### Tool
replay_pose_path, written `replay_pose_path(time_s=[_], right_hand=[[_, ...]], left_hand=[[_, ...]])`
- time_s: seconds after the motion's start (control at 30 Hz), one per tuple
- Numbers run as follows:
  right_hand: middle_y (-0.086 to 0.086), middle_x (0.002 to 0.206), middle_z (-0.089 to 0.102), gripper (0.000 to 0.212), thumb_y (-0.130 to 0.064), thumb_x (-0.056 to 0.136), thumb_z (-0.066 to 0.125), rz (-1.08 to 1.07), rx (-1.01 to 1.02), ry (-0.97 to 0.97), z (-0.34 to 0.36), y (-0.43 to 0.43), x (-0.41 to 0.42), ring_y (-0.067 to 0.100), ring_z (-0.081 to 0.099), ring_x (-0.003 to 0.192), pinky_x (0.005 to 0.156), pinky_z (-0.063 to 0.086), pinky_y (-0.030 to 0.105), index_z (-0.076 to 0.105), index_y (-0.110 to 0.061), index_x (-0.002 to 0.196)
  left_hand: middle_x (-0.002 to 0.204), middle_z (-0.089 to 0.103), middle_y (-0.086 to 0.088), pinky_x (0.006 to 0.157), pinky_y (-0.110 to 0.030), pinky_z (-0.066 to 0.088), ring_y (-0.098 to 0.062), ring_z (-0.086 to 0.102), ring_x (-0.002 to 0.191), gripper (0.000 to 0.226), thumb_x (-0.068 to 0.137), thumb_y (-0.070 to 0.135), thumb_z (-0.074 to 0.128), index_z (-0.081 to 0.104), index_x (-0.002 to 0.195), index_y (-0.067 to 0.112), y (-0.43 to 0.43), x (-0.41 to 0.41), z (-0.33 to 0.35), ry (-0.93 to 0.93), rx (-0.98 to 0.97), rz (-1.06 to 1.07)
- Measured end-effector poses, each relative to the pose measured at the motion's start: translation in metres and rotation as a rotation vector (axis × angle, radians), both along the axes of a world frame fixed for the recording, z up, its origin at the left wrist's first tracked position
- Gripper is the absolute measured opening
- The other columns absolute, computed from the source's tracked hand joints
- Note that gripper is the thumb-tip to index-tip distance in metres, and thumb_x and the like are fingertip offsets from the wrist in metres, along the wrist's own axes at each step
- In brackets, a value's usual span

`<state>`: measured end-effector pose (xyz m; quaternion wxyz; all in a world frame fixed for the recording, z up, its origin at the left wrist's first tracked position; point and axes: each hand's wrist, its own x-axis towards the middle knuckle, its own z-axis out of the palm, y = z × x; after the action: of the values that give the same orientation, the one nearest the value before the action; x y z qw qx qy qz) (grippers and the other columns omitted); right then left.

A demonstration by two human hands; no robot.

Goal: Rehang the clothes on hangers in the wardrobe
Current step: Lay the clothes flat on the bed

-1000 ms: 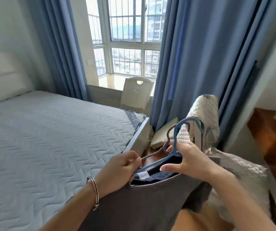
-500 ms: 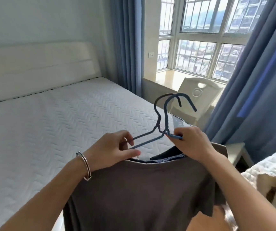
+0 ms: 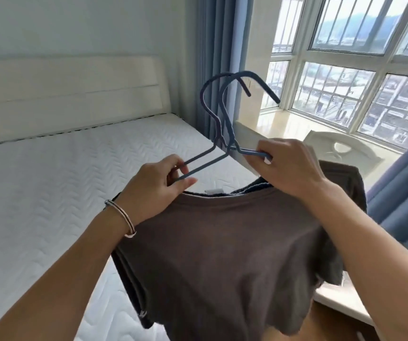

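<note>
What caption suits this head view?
Both hands hold two blue hangers carrying a brown T-shirt above the bed.

The shirt (image 3: 225, 262) covers the lower parts of both hangers (image 3: 222, 124), and its hem runs off the bottom edge. The right hand (image 3: 289, 168) hides the hangers' right arms. A darker garment (image 3: 254, 187) shows only at the neckline. The chair (image 3: 340, 151) is mostly hidden behind hand and shirt. The bed (image 3: 50, 193) is cut at the left.
</note>
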<state>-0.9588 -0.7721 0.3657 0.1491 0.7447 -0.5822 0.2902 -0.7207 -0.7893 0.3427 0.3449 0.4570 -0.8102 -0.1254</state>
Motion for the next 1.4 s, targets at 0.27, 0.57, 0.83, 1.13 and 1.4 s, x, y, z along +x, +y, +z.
replay_pose_path(time_s=[0.27,0.57,0.83,1.13,1.4], right_hand=[[-0.004,0.059,0.047,0.04,-0.047,0.092,0.044,0.045,0.025,0.063,-0.003,-0.12,-0.021,0.023,0.044,0.058,0.054,0.026,0.026,0.048,-0.016,0.066],[-0.008,0.053,0.039,0.041,-0.047,0.094,0.04,0.189,0.143,0.082,-0.025,-0.255,-0.047,0.028,0.054,0.061,0.056,0.038,0.03,0.045,-0.016,0.068],[-0.002,0.066,0.051,0.04,-0.049,0.094,0.037,0.327,0.213,0.113,-0.054,-0.353,-0.046,0.024,0.045,0.061,0.051,0.026,0.029,0.045,-0.017,0.073],[0.003,0.09,0.067,0.035,-0.046,0.095,0.037,0.36,0.48,0.153,-0.164,-0.408,-0.028,0.031,0.061,0.085,0.059,0.031,0.029,0.049,-0.017,0.079],[0.002,0.1,0.065,0.02,-0.028,0.092,0.046,0.333,0.557,0.032,-0.219,-0.503,0.008,0.03,0.059,0.093,0.063,0.032,0.028,0.059,-0.015,0.1]], left_hand=[[0.065,0.046,0.017,0.066,-0.026,0.039,-0.001,0.045,0.061,0.018,0.085,0.03,0.062,0.057,0.096,0.016,-0.098,-0.025,0.001,-0.003,-0.007,0.139],[0.085,0.054,0.006,0.077,-0.032,0.047,-0.017,0.053,0.078,0.023,0.086,0.027,0.061,0.062,0.104,0.013,-0.19,-0.058,-0.013,-0.033,0.028,0.35],[0.097,0.065,-0.003,0.084,-0.034,0.049,-0.021,0.06,0.087,0.02,0.085,0.024,0.061,0.063,0.102,0.013,-0.262,-0.07,-0.037,-0.059,0.215,0.558],[0.106,0.065,0.0,0.076,-0.027,0.044,-0.02,0.059,0.091,0.019,0.09,0.025,0.054,0.059,0.106,0.016,-0.308,-0.059,-0.135,-0.234,0.414,0.622],[0.11,0.065,0.002,0.084,-0.033,0.049,-0.022,0.061,0.094,0.024,0.089,0.025,0.056,0.06,0.11,0.016,-0.403,-0.022,-0.2,-0.175,0.46,0.624]])
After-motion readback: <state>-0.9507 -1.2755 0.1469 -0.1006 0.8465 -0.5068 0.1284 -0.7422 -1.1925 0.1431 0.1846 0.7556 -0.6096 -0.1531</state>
